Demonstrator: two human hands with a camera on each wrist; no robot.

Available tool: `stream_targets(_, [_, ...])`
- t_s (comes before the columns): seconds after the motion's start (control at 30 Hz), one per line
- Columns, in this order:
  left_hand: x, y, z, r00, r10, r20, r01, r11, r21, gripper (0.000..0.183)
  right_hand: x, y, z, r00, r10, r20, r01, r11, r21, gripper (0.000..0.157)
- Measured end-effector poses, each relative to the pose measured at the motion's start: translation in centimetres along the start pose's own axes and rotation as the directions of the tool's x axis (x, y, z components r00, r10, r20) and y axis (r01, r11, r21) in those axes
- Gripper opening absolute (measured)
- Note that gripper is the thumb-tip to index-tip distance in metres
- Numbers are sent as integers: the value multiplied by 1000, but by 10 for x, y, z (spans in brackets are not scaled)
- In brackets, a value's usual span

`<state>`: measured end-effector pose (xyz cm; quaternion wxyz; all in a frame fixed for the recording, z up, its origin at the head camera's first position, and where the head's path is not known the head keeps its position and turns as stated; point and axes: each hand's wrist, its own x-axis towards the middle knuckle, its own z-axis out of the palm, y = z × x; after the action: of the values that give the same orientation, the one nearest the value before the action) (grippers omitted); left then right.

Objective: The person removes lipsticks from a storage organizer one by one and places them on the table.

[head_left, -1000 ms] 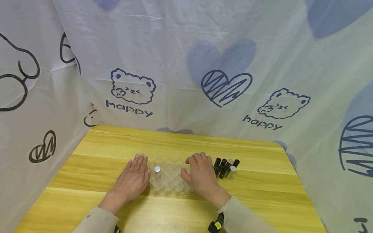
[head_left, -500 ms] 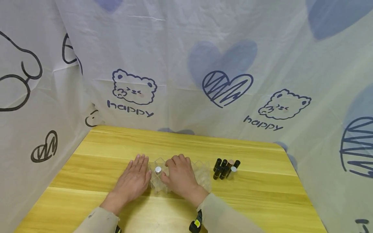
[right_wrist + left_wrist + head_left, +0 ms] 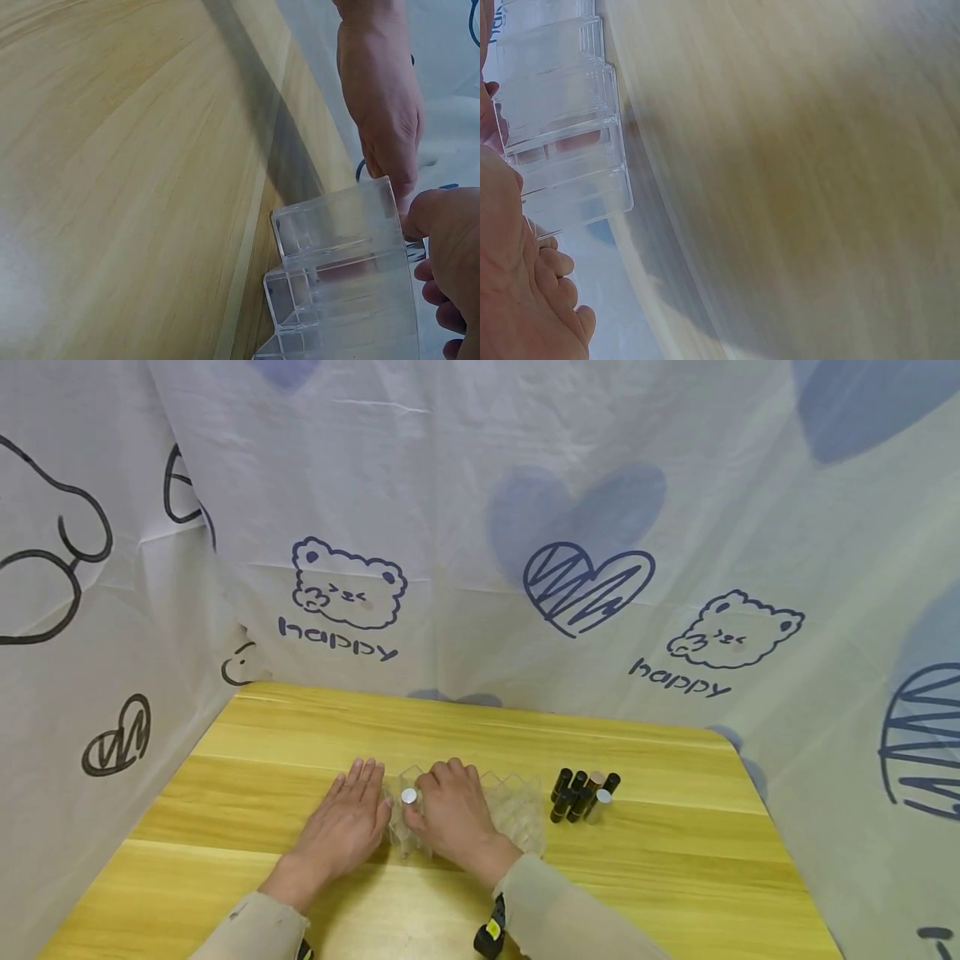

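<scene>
A clear stepped lipstick organizer [image 3: 519, 814] with diamond-shaped slots stands on the table, partly hidden by my right hand [image 3: 456, 817]. In its left end stands a silver-capped lipstick tube [image 3: 408, 796]. My right thumb and fingers pinch around this cap from the right; in the right wrist view, the silver cap [image 3: 415, 251] shows between thumb and curled fingers. My left hand [image 3: 339, 822] lies with straight fingers along the organizer's left end, its thumb side at the clear wall. The left wrist view shows the organizer's stepped clear side [image 3: 562, 105] near the palm.
Right of the organizer stands a tight group of several black lipstick tubes [image 3: 576, 797], with one silver-topped tube [image 3: 602, 797] at its front right. The wooden table [image 3: 675, 860] meets a printed cloth [image 3: 465, 610] at the back and sides.
My right hand has moved left across the organizer from its right part to the silver-capped tube, and its fingers have closed in on the cap. The left hand stays in place.
</scene>
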<state>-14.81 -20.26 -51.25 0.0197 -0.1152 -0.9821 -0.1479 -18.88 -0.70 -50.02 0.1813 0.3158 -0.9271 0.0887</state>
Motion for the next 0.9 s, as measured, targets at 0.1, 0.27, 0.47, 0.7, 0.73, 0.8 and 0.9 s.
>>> stream_targets(0.1, [0,0,-1,1000,3,4,-3,1000,-7,63,1,-1,1,1000,-3,1,3,1000,-15,25])
stream_targets(0.27, [-1,0,-3,1000,4,7,-4,1000,-14,63,2,-2,2,1000,-10,0,10,1000,-27,24])
stream_targets(0.47, [-1,0,-4,1000,1,12,-1,1000,-19,63,5,-1,1,999,-25,-21,24,1000,-18,22])
stream_targets(0.7, [0,0,-4,1000,-6,19,6,1000,-29,63,12,-2,-7,997,-30,-69,29,1000,-11,21])
stream_targets(0.73, [0,0,-4,1000,-7,20,7,1000,-29,63,13,-2,-7,997,-28,-68,27,1000,-11,21])
stream_targets(0.8, [0,0,-4,1000,-7,19,8,1000,-30,63,14,-2,-9,997,-29,-66,28,1000,-14,21])
stream_targets(0.9, [0,0,-4,1000,-9,16,9,999,-33,63,14,-3,-10,997,-36,-68,35,999,-29,23])
